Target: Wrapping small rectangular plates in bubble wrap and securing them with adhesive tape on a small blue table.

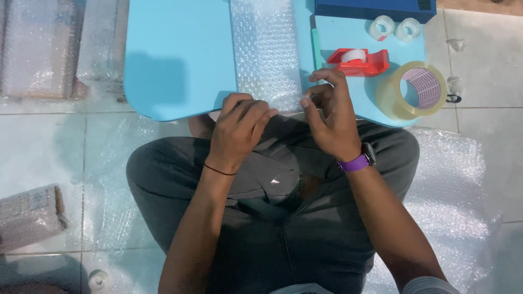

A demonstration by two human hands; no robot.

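Left hand (238,128) fingers clenched on bubble wrap (267,51) edge; right hand (329,117) pinching same edge.

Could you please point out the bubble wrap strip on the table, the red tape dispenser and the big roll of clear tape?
bubble wrap strip (266,49), head view, middle of the strip.
red tape dispenser (366,66), head view, red base.
big roll of clear tape (391,93), head view, outer left wall.

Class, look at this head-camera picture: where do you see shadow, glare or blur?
Head view: a soft shadow falls on the blue table at left; the bubble wrap glints; the tiled floor shines palely; the left hand and right hand look slightly soft.
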